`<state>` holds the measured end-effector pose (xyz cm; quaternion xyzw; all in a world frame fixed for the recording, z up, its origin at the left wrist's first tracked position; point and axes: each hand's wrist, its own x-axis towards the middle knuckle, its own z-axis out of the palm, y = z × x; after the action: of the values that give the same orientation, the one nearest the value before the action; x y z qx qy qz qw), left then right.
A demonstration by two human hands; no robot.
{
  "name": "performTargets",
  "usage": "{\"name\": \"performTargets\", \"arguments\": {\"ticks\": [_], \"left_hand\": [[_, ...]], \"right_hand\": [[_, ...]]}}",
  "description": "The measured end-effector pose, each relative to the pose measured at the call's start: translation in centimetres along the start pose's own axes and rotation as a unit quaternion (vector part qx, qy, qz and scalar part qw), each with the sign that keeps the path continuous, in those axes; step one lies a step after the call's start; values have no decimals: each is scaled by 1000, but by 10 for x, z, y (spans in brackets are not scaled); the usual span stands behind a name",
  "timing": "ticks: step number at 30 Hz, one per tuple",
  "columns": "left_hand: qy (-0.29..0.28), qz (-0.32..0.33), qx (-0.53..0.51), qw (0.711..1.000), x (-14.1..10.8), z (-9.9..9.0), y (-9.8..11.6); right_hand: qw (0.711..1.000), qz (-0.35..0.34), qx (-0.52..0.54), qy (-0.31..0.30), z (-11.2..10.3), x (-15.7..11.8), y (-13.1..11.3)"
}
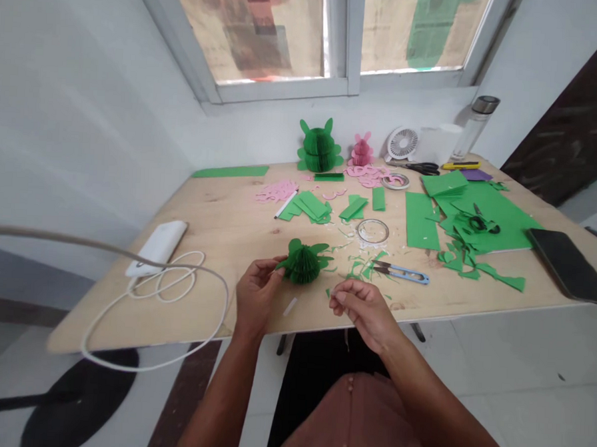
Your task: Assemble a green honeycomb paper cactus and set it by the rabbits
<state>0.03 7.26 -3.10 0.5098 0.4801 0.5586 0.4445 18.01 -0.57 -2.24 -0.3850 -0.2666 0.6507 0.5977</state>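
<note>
A green paper honeycomb animal (303,265) with pleated body and flat ears and limbs is near the table's front edge. My left hand (260,285) is closed on its left side, thumb and fingers pinching a green limb. To its right, my right hand (359,305) has its fingertips pressed together, apart from the animal; whatever is between them is too small to name. A small whitish strip (290,307) lies on the table between my hands. Blue thread snips (402,272) rest beyond my right hand among thin green paper scraps (359,265).
Farther back are a finished-looking green animal (318,148), a pink one (361,152), tape rolls (373,231), pink scraps (277,190) and a small fan (403,143). Green sheets (421,220) and a phone (571,264) lie right. A power bank (157,246) with a looping cable sits left.
</note>
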Motion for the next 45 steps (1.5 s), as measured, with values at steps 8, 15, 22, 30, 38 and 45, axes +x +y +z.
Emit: {"name": "performTargets", "arguments": {"ticks": [8, 15, 22, 30, 38, 45], "left_hand": [[-32, 5, -2, 999, 0, -3, 2], [-85, -27, 13, 996, -1, -9, 5], [-70, -43, 2, 997, -14, -7, 10], [-68, -54, 0, 996, -27, -7, 14], [-60, -27, 31, 997, -15, -11, 11], [-145, -40, 4, 989, 20, -8, 9]], "right_hand": [[1000, 1, -6, -2, 0, -1, 0], [1000, -3, -5, 7, -1, -1, 1], [1000, -8, -12, 3, 0, -1, -1], [1000, -7, -12, 10, 3, -1, -1], [1000, -7, -9, 8, 3, -4, -4], [993, -76, 34, 84, -2, 13, -17]]}}
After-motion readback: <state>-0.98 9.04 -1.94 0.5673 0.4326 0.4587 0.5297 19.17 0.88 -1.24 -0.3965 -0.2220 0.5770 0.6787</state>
